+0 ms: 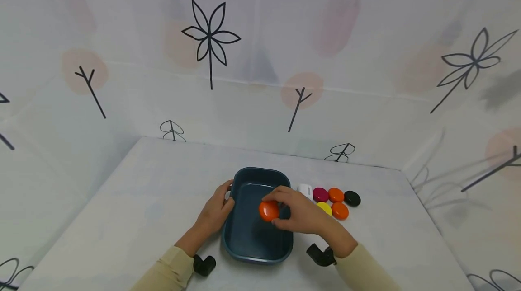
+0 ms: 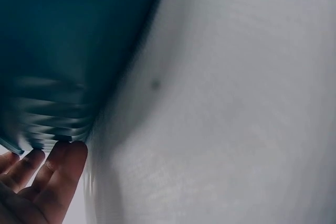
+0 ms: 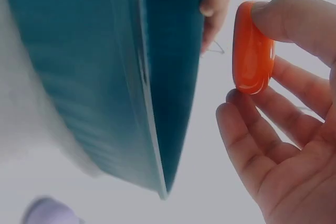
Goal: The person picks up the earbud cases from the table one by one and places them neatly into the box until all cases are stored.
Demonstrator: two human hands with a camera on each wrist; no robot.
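A deep teal-blue rectangular dish (image 1: 246,248) with rounded corners stands on the white table. At its left side my left hand (image 1: 215,209) grips the rim, thumb at the edge; the left wrist view has its fingers (image 2: 65,177) against the ribbed outer wall. Over the inside of the dish, my right hand (image 1: 299,213) pinches a glossy orange disc (image 1: 268,211) between thumb and fingers. In the right wrist view this orange disc (image 3: 253,51) appears edge-on, thick and rounded, held apart from the dish wall (image 3: 79,66).
Right of the dish lie a magenta disc (image 1: 320,194), an orange disc (image 1: 336,194), a black disc (image 1: 352,198), a yellow disc (image 1: 324,208) and another orange disc (image 1: 340,211). A white object (image 1: 305,191) sits beside them, partly hidden by my right hand. Patterned cloth surrounds the table.
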